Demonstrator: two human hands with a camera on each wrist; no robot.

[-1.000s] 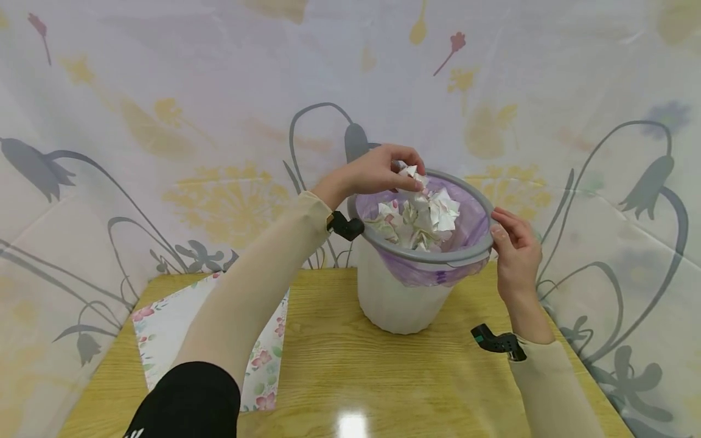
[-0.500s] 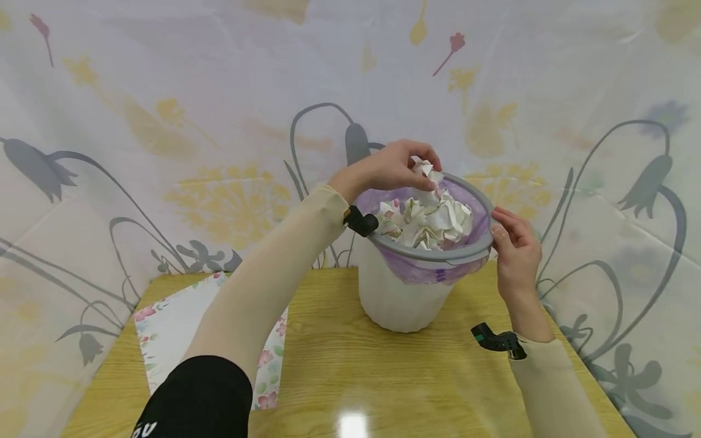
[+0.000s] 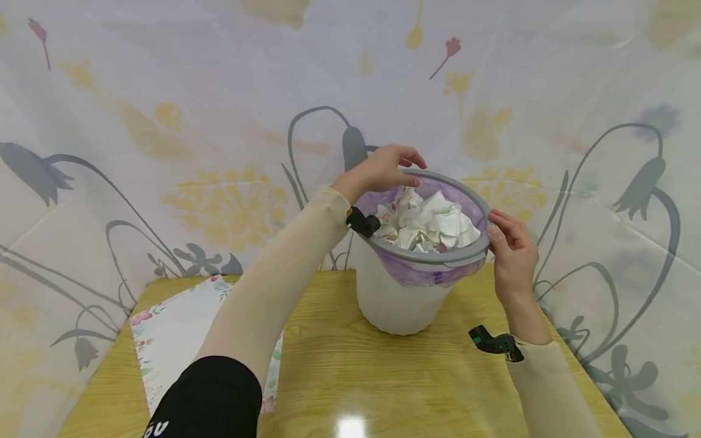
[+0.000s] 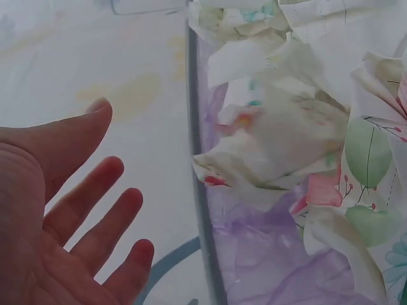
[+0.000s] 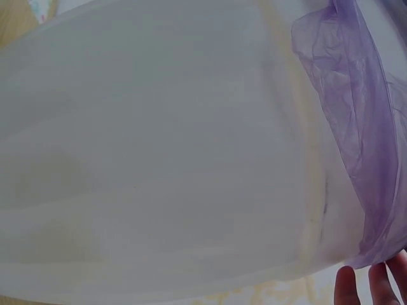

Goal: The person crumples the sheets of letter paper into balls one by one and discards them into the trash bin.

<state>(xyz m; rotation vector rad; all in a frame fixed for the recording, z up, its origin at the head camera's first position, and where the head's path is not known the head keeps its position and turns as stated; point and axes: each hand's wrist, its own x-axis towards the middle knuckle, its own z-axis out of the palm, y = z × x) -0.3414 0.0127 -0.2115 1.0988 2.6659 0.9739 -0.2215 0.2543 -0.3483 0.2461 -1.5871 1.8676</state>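
A white trash bin (image 3: 402, 307) with a grey rim stands on the table, lined with a purple bag (image 3: 408, 274). Several crumpled balls of floral paper (image 3: 440, 219) fill its upper part. My left hand (image 3: 380, 169) is above the bin's left back rim, holding nothing. The left wrist view shows that hand's thumb and fingers (image 4: 105, 229) spread beside the rim, apart from the paper. At the right side, my right hand (image 3: 515, 258) holds the rim with thumb and fingers. In the right wrist view its fingertips (image 5: 346, 286) meet the bag's folded edge; the thumb is hidden.
A flat white sheet with a floral border (image 3: 181, 331) lies at the table's left, partly under my left forearm. A flower-printed cloth (image 3: 219, 121) hangs behind and beside the wooden table (image 3: 339, 371).
My left hand has let go of a crumpled paper ball, which now rests with the others in the bin. The hand has drawn back slightly left. My right hand stays at the rim.
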